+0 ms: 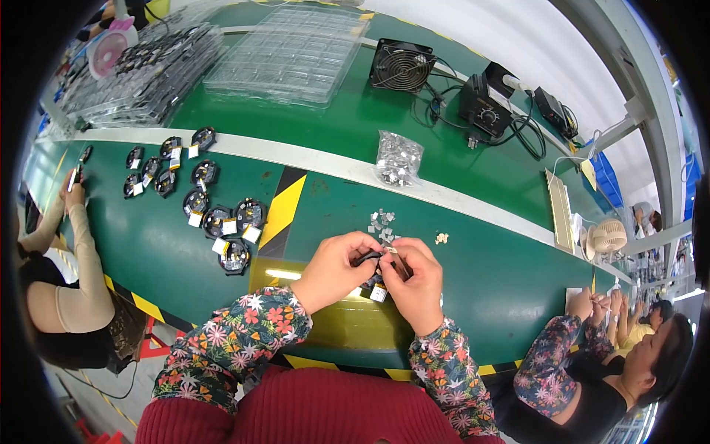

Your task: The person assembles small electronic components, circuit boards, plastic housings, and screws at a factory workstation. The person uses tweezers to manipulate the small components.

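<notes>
Between my hands is a small round black electronic device (376,280), with a silver-white battery (379,294) hanging below it. My left hand (333,268) is closed, thumb and fingers pinching the device's black edge. The closed fingers of my right hand (416,285) meet the left fingertips over the device. A thin dark strip (401,266), perhaps a tweezer leg, shows between the right fingers; its kind is unclear. A small pale piece (392,250) sits at those fingertips. Just beyond are scattered small grey squares (381,223) and a little pile of cream-coloured bits (441,238).
Several similar black devices (235,256) with batteries lie to the left. A bag of metallic parts (399,158), clear trays (288,55), a black fan (401,65) and a black control box (484,107) stand farther back. Co-workers sit at both sides. A yellowish mat (347,325) lies beneath my hands.
</notes>
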Demonstrator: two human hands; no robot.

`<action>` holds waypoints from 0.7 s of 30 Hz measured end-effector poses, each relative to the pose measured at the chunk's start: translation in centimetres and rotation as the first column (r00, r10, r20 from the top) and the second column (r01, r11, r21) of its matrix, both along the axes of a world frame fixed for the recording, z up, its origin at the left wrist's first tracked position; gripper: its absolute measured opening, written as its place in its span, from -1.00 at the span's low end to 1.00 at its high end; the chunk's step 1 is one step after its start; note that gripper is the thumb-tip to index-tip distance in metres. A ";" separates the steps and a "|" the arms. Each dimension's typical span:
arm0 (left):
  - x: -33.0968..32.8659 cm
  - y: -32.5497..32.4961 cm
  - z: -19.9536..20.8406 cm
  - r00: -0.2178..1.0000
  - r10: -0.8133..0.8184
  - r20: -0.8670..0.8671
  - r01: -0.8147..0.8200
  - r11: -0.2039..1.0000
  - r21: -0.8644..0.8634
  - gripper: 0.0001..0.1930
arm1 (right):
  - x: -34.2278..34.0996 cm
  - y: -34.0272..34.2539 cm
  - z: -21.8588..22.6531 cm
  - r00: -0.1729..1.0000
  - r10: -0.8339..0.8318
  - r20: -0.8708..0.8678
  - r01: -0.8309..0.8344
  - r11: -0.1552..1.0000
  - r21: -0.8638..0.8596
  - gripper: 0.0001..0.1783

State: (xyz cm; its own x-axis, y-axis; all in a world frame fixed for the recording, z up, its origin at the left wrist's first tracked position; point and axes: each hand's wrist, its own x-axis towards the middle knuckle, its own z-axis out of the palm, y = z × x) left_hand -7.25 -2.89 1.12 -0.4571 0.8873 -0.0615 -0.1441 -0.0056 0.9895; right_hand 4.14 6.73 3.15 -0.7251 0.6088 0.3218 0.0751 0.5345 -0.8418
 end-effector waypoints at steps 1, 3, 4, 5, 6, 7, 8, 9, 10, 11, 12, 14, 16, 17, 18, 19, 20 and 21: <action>0.0 0.0 -0.1 1.000 0.002 -0.015 -0.002 1.000 0.003 -0.86 | -0.1 0.0 0.1 1.000 0.002 -0.006 -0.002 1.000 0.020 -0.89; 0.1 0.1 -0.3 1.000 0.006 -0.011 -0.006 1.000 0.010 -0.86 | -0.1 -0.2 0.0 1.000 0.004 -0.011 -0.003 0.999 0.039 -0.88; 0.1 0.1 -0.3 1.000 0.009 -0.007 -0.009 1.000 0.017 -0.86 | -0.1 -0.2 -0.1 1.000 0.003 -0.006 -0.003 0.997 0.073 -0.88; 0.0 0.0 -0.2 1.000 0.008 -0.007 -0.008 1.000 0.017 -0.86 | -0.1 -0.3 -0.2 1.000 0.002 0.000 -0.002 0.994 0.106 -0.87; 0.0 0.0 -0.1 0.999 0.004 -0.049 -0.004 1.000 -0.006 -0.86 | 0.0 -0.3 -0.2 1.000 0.001 0.000 -0.001 0.994 0.105 -0.87; -0.1 0.0 -0.1 0.996 -0.001 -0.090 -0.001 1.000 -0.029 -0.86 | 0.0 -0.3 -0.2 1.000 0.007 0.019 -0.010 0.985 0.171 -0.85; -0.2 0.0 -0.1 0.996 -0.002 -0.090 0.000 1.000 -0.030 -0.86 | 0.0 -0.3 -0.2 0.999 0.012 0.038 -0.020 0.971 0.237 -0.84; -0.2 0.0 -0.1 0.991 -0.001 -0.131 -0.002 1.000 -0.024 -0.85 | 0.0 -0.3 -0.2 0.999 0.012 0.038 -0.020 0.972 0.236 -0.84; -0.2 -0.1 -0.1 0.985 0.000 -0.171 -0.003 1.000 -0.017 -0.85 | 0.1 -0.3 -0.1 0.999 0.026 0.035 -0.034 0.964 0.264 -0.83; -0.2 -0.1 0.0 0.985 0.000 -0.171 -0.003 1.000 -0.018 -0.85 | 0.1 -0.3 -0.1 0.999 0.039 0.033 -0.047 0.955 0.291 -0.83; -0.1 -0.1 0.2 0.991 -0.001 -0.132 0.000 1.000 -0.008 -0.86 | 0.1 -0.3 0.0 0.999 0.039 0.033 -0.047 0.955 0.291 -0.83; 0.0 -0.1 0.0 0.996 -0.003 -0.093 0.003 1.000 0.001 -0.86 | 0.1 -0.3 0.1 0.999 0.034 -0.007 -0.033 0.994 0.104 -0.83; 0.2 0.1 -0.6 1.000 0.001 0.026 -0.003 0.997 0.077 -0.88 | 0.1 0.2 0.0 0.999 0.026 0.027 -0.026 1.000 -0.005 -0.84; 0.2 0.0 -0.5 1.000 -0.003 0.024 0.001 0.997 0.076 -0.88 | 0.3 0.5 -0.2 0.998 0.026 0.063 -0.018 0.993 -0.113 -0.84; 0.2 0.0 -0.2 1.000 -0.024 -0.007 0.025 0.999 0.048 -0.88 | 0.4 1.0 -0.8 0.991 0.059 0.123 -0.011 0.931 -0.365 -0.82; 0.2 0.0 0.0 0.998 -0.047 -0.038 0.048 0.999 0.021 -0.88 | 0.7 1.2 -1.1 0.991 0.049 0.121 -0.001 0.930 -0.366 -0.82; 0.2 0.0 -0.1 0.997 -0.059 -0.039 0.060 0.998 0.019 -0.88 | 0.8 1.5 -1.1 0.987 0.085 0.134 -0.019 0.903 -0.430 -0.82; 0.2 0.0 -0.1 0.995 -0.092 -0.050 0.092 0.996 -0.008 -0.87 | 0.7 1.6 -1.1 0.982 0.124 0.143 -0.038 0.869 -0.493 -0.82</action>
State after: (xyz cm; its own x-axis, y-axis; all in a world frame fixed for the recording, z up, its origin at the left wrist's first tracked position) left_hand -7.10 -2.93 0.97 -0.3764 0.9253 -0.0454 -0.0938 0.0107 0.9955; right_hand 4.89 8.34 2.07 -0.7945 0.5936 -0.1279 0.2098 0.0706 -0.9752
